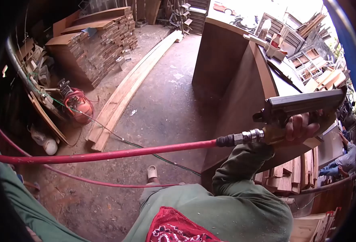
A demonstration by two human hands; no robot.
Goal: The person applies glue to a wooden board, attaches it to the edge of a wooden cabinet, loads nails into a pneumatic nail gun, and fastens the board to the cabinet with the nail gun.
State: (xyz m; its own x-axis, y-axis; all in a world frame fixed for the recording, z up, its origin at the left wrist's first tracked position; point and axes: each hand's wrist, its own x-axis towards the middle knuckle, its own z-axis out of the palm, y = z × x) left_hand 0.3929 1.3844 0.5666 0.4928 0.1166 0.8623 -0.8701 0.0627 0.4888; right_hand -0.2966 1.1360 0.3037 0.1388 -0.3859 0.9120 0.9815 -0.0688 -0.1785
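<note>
My right hand (303, 127) is closed around the handle of a dark pneumatic nail gun (303, 103), raised at the right beside a brown wooden panel structure (242, 84). A red air hose (117, 155) joins the gun at a metal coupling (246, 137) and runs left across the view. At the lower left edge is my green left sleeve (24, 205). Only a small patch of what may be my left hand (33, 234) shows below it; its fingers are hidden, and whether it holds anything cannot be made out.
Long boards (125, 92) lie on the floor. Stacked wood pieces (101, 48) and a red compressor (80, 107) stand at the left. A green hose (145, 151) crosses the floor. More planks (286, 173) and another person (347, 159) are at the right.
</note>
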